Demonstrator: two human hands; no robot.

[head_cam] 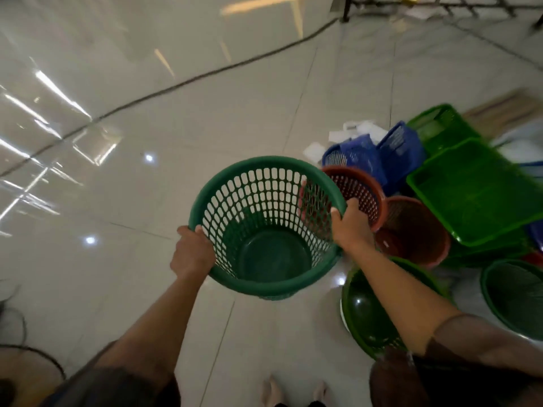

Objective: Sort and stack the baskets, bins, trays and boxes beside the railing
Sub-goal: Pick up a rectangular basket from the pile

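The floor [147,69] is of glossy pale tiles that mirror the ceiling lights, and a dark cable [205,76] crosses it toward a metal railing [426,7] at 1 o'clock. Above the tiles, at the centre, the left hand [192,251] and right hand [351,227] hold the dark green basket [266,227], fingers curled over its rim. At 3 o'clock lie red baskets [411,227], blue baskets [379,154] and a green tray [476,189].

Round slotted basket [266,227] held above floor [147,113], pile of containers to its right.
Left hand [192,252] on basket's left rim, right hand [349,227] on right rim. Right of basket: two round baskets [361,189] side by side, flat tray [476,189] beyond them, bowl [370,312] under right forearm.
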